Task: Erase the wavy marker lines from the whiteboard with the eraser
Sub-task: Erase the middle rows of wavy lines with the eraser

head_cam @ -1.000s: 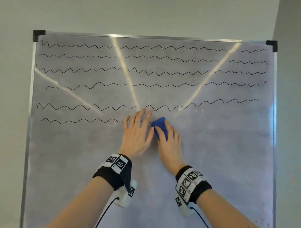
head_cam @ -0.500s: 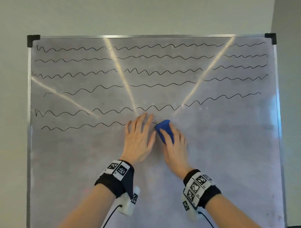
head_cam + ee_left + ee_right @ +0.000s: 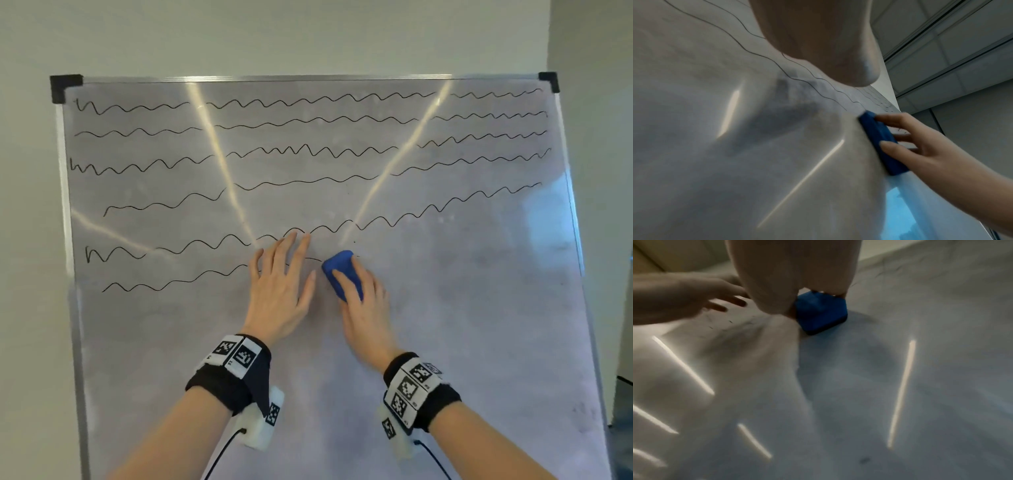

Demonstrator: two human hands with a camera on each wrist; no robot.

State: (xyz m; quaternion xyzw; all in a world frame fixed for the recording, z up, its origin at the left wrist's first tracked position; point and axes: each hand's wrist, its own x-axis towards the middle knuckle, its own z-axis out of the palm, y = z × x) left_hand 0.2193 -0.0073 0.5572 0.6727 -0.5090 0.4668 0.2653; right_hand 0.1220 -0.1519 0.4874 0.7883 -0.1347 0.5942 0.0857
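A whiteboard fills the head view, with several black wavy marker lines across its upper half. The lowest line runs only on the left and ends near my hands; right of them the board is smudged grey. My right hand grips a blue eraser and presses it flat on the board. In the left wrist view the eraser sits under the right hand's fingers. My left hand lies flat on the board with straight fingers, just left of the eraser.
The board has a metal frame with black corner caps. A plain wall stands behind it. Bright light streaks reflect on the board. The lower half of the board bears only grey smears.
The view has tilted and shifted. Both hands stay near the middle of the board, the right one moving slightly with the eraser at the end of the lowest line.
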